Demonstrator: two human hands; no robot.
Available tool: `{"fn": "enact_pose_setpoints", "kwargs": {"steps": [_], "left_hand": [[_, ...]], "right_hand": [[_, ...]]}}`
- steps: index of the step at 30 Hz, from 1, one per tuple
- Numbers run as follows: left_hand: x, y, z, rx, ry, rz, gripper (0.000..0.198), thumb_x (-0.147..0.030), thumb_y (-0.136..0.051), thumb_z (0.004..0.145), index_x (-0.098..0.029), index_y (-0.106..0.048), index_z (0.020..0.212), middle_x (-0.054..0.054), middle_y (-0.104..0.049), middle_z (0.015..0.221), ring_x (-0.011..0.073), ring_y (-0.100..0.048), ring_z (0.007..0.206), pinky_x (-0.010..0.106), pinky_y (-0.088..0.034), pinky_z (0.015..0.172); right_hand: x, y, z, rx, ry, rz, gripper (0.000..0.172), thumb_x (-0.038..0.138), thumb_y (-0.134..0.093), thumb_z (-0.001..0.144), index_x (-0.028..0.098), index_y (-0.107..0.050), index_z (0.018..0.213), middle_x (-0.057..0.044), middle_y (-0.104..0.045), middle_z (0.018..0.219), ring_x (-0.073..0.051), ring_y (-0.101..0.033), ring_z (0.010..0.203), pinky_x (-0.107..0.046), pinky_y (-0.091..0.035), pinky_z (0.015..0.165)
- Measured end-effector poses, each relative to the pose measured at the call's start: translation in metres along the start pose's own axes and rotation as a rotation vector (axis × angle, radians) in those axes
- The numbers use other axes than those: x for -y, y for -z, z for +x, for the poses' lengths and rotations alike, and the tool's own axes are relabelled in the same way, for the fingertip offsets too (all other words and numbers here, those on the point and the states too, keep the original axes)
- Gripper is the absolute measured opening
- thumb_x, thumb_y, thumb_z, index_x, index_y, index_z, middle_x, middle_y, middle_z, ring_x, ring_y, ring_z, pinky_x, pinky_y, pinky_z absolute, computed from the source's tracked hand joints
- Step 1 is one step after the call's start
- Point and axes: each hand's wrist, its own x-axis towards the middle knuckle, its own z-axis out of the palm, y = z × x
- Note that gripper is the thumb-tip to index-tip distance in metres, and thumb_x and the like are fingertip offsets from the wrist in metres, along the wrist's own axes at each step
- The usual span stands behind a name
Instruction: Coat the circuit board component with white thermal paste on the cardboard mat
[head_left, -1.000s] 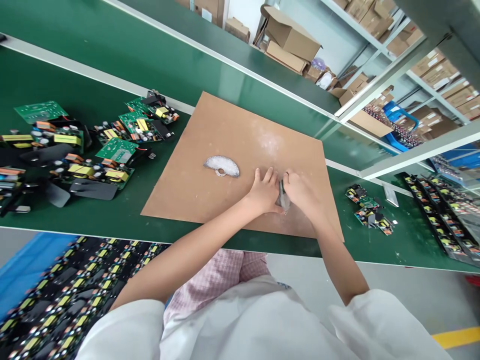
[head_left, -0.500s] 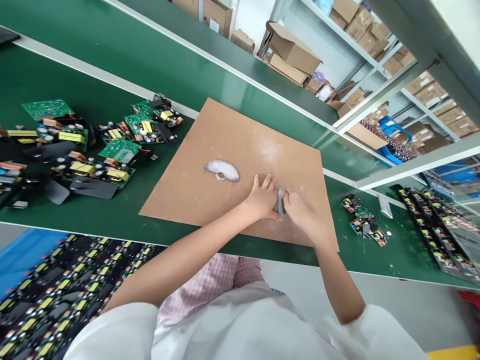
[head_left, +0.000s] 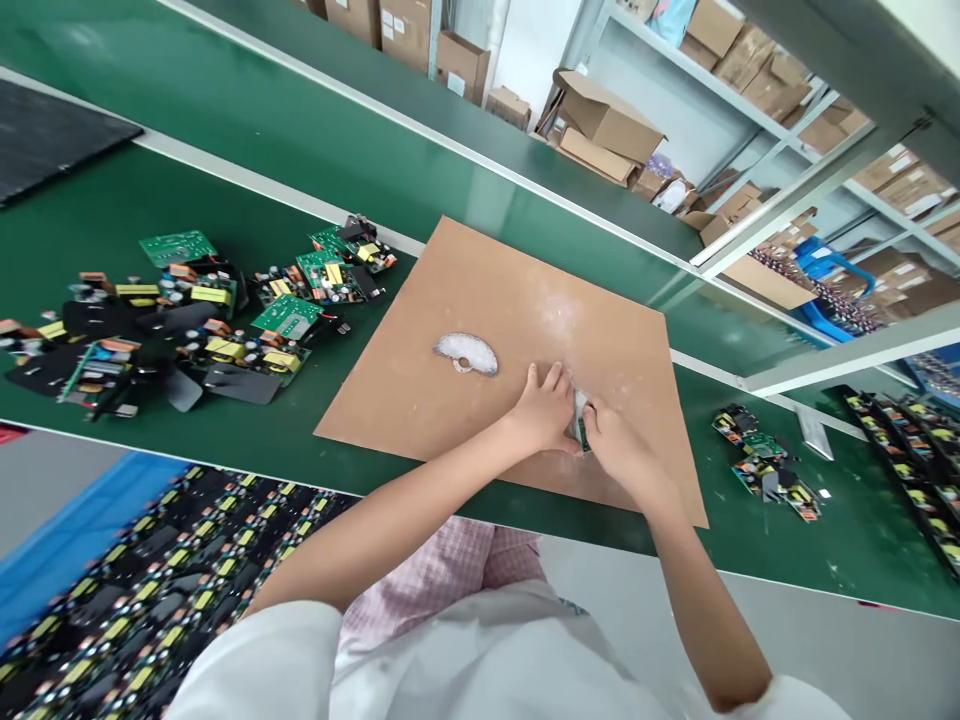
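Near the right side of a brown sheet of board [head_left: 390,400], both hands meet at a small circuit board [head_left: 580,418]. It looks greyish-white on top with a strip of green at its lower right; much of it is covered by fingers. My left hand [head_left: 544,408] lies across its left side, thumb toward the bottom end and fingers spread at the top, gripping it. My right hand [head_left: 616,440] is curled, with thumb and forefinger closed at its right edge. To the left on the sheet lies a whitish half-ring plate [head_left: 466,354], apart from both hands.
Several assembled circuit boards [head_left: 225,345] lie heaped at left on the green bench [head_left: 420,490]; a few more [head_left: 766,462] lie at right. Trays of boards [head_left: 900,440] stand farther right, and a blue crate of boards [head_left: 142,590] is below left. A metal frame post [head_left: 795,190] slants over the right.
The camera has turned a little left, shifting the scene rightward. Both hands stay at the small circuit board; its green part now shows where grey showed before.
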Motion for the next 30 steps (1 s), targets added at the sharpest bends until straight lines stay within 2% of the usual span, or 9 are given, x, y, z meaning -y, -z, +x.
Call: {"fn": "enact_pose_setpoints", "kwargs": {"steps": [2, 5, 8, 14, 19, 22, 25, 27, 30], "left_hand": [[0.000, 0.000, 0.000, -0.009, -0.007, -0.004, 0.100, -0.066, -0.057, 0.078, 0.002, -0.023, 0.144, 0.023, -0.015, 0.153, 0.0362, -0.007, 0.143, 0.063, -0.013, 0.112], [0.000, 0.000, 0.000, -0.019, -0.014, -0.018, 0.099, -0.064, -0.057, 0.079, 0.002, -0.021, 0.145, 0.024, -0.015, 0.153, 0.0368, -0.008, 0.143, 0.064, -0.013, 0.112], [0.000, 0.002, 0.000, 0.000, -0.013, -0.034, 0.097, -0.062, -0.057, 0.080, 0.000, -0.020, 0.146, 0.024, -0.014, 0.153, 0.0369, -0.007, 0.143, 0.064, -0.012, 0.112], [0.001, -0.001, 0.001, -0.017, -0.016, -0.041, 0.095, -0.062, -0.057, 0.080, -0.002, -0.024, 0.146, 0.023, -0.015, 0.153, 0.0369, -0.007, 0.143, 0.063, -0.011, 0.112], [0.000, 0.000, 0.000, -0.007, -0.008, -0.036, 0.099, -0.063, -0.058, 0.078, 0.001, -0.022, 0.145, 0.023, -0.015, 0.154, 0.0367, -0.007, 0.143, 0.063, -0.013, 0.112], [0.001, 0.001, -0.002, -0.003, -0.015, -0.043, 0.102, -0.064, -0.059, 0.077, 0.003, -0.022, 0.144, 0.023, -0.016, 0.153, 0.0364, -0.009, 0.143, 0.063, -0.014, 0.112], [0.003, -0.002, -0.006, -0.028, -0.014, -0.031, 0.097, -0.064, -0.057, 0.078, 0.001, -0.028, 0.143, 0.024, -0.019, 0.152, 0.0375, -0.012, 0.142, 0.063, -0.015, 0.111], [0.002, -0.007, -0.010, -0.071, -0.016, 0.008, 0.087, -0.062, -0.052, 0.081, 0.000, -0.036, 0.140, 0.024, -0.025, 0.150, 0.0393, -0.017, 0.141, 0.066, -0.019, 0.109], [-0.004, -0.026, -0.008, -0.143, -0.023, 0.138, 0.075, -0.058, -0.048, 0.080, -0.004, -0.049, 0.133, 0.022, -0.038, 0.144, 0.0392, -0.026, 0.136, 0.064, -0.030, 0.104]], "right_hand": [[0.000, -0.001, 0.004, -0.018, -0.023, -0.048, 0.029, 0.017, -0.029, 0.100, 0.013, -0.056, 0.109, -0.013, -0.064, 0.104, -0.024, -0.061, 0.092, -0.027, -0.038, 0.068], [0.003, 0.000, 0.023, -0.123, -0.035, -0.165, 0.027, 0.017, -0.032, 0.098, 0.013, -0.058, 0.100, -0.015, -0.065, 0.096, -0.026, -0.062, 0.092, -0.029, -0.038, 0.069], [0.004, 0.003, 0.033, -0.182, -0.011, -0.216, 0.025, 0.019, -0.033, 0.098, 0.013, -0.057, 0.100, -0.014, -0.065, 0.094, -0.027, -0.061, 0.092, -0.030, -0.038, 0.070], [-0.004, 0.011, 0.022, -0.116, 0.042, -0.024, 0.019, 0.021, -0.033, 0.098, 0.015, -0.049, 0.107, -0.011, -0.063, 0.099, -0.024, -0.060, 0.091, -0.028, -0.039, 0.068], [-0.012, 0.018, 0.030, -0.014, 0.093, 0.094, 0.015, 0.022, -0.037, 0.095, 0.018, -0.046, 0.106, -0.008, -0.062, 0.097, -0.022, -0.060, 0.090, -0.026, -0.041, 0.068], [-0.013, 0.018, 0.033, 0.001, 0.137, 0.101, 0.017, 0.020, -0.036, 0.093, 0.018, -0.047, 0.107, -0.010, -0.062, 0.102, -0.022, -0.060, 0.095, -0.026, -0.043, 0.072], [-0.012, 0.012, 0.027, -0.022, 0.151, 0.039, 0.027, 0.020, -0.033, 0.093, 0.017, -0.049, 0.113, -0.014, -0.062, 0.108, -0.025, -0.061, 0.097, -0.031, -0.045, 0.077], [-0.010, 0.004, 0.023, -0.089, 0.126, -0.046, 0.033, 0.022, -0.033, 0.091, 0.016, -0.052, 0.118, -0.018, -0.062, 0.107, -0.029, -0.061, 0.099, -0.039, -0.046, 0.081], [0.003, -0.012, 0.029, -0.171, 0.084, -0.089, 0.033, 0.043, -0.045, 0.090, 0.031, -0.058, 0.118, -0.019, -0.064, 0.095, -0.030, -0.066, 0.083, -0.043, -0.049, 0.070]]}}
